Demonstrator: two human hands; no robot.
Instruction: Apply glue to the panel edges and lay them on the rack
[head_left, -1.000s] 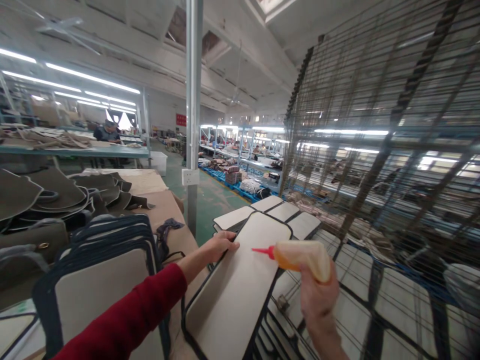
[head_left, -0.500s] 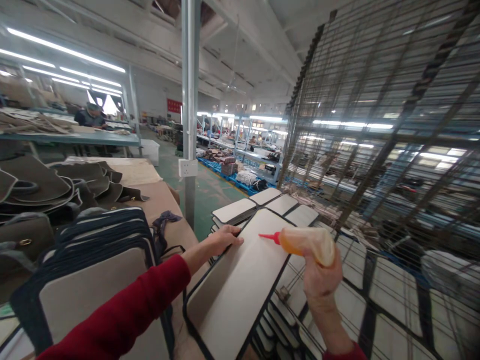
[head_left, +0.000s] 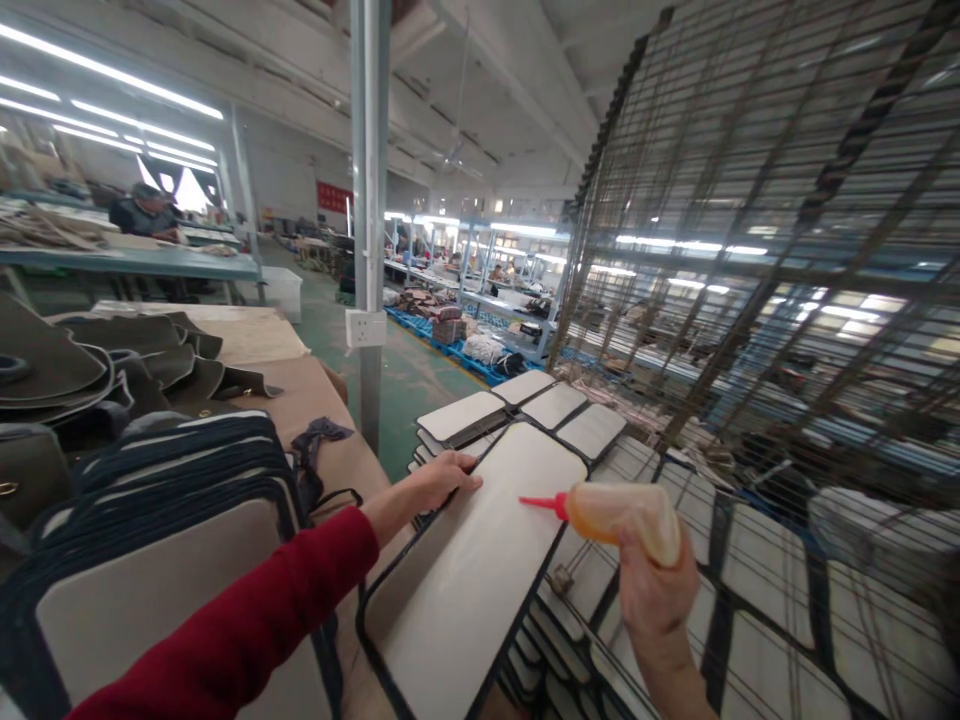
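A long white panel with rounded corners and a dark border (head_left: 469, 560) lies slanted in front of me. My left hand (head_left: 446, 478) grips its left edge, thumb on the white face and the other fingers partly hidden at the border. Above the panel's right side, my right hand (head_left: 658, 590) is wrapped round a clear squeeze bottle (head_left: 619, 515) holding amber liquid. The bottle is tipped nearly level, and its red nozzle (head_left: 544, 503) points left over the white face. Whether the nozzle tip touches the panel I cannot tell.
Similar panels (head_left: 772, 560) lie in rows on a wire rack (head_left: 750, 240) at the right. A stack of dark-edged panels (head_left: 165, 580) stands at the left, near brown pieces (head_left: 52, 360) on a table (head_left: 300, 390). A metal post (head_left: 369, 200) rises ahead; a person (head_left: 144, 212) sits far left.
The bottle and my right hand have moved slightly right and down, the nozzle now nearer level with the panel's middle right. My left hand keeps its grip. The view has turned a little.
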